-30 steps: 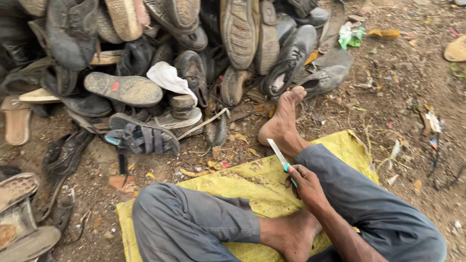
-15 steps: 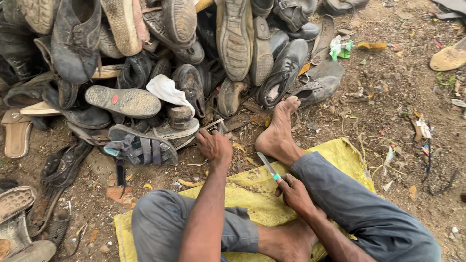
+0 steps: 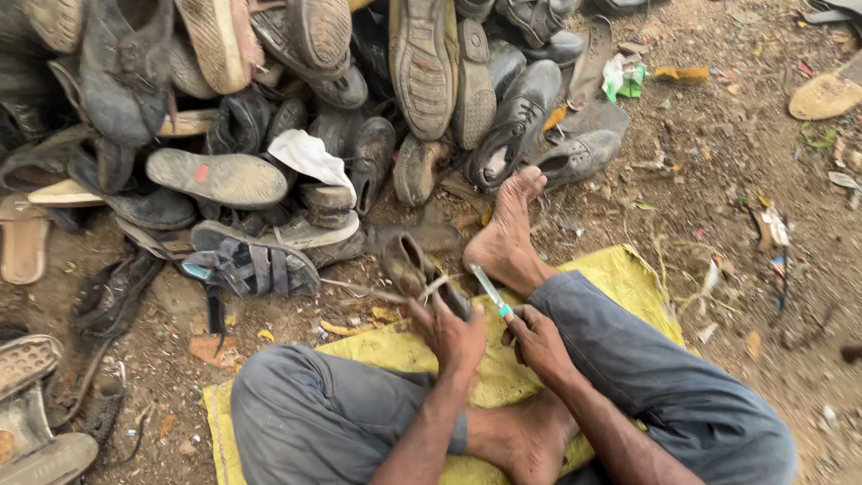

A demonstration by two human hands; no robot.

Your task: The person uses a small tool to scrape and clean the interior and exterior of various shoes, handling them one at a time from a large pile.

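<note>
— Head view: left hand (image 3: 453, 337) grips the worn shoe (image 3: 415, 267), just above its knuckles?
— Yes. Right hand (image 3: 537, 339), beside it, clenches the knife (image 3: 491, 292); I'd cut away from the fingers.

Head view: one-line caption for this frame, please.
Seated on a yellow sack, left hand grips a worn brown shoe while right hand holds a green-handled knife.

I see an outdoor shoe-fixing spot: a big pile of old shoes (image 3: 359, 99) sits on the bare dirt ground (image 3: 718, 180), with a yellow mat (image 3: 620, 278) spread near it.
</note>
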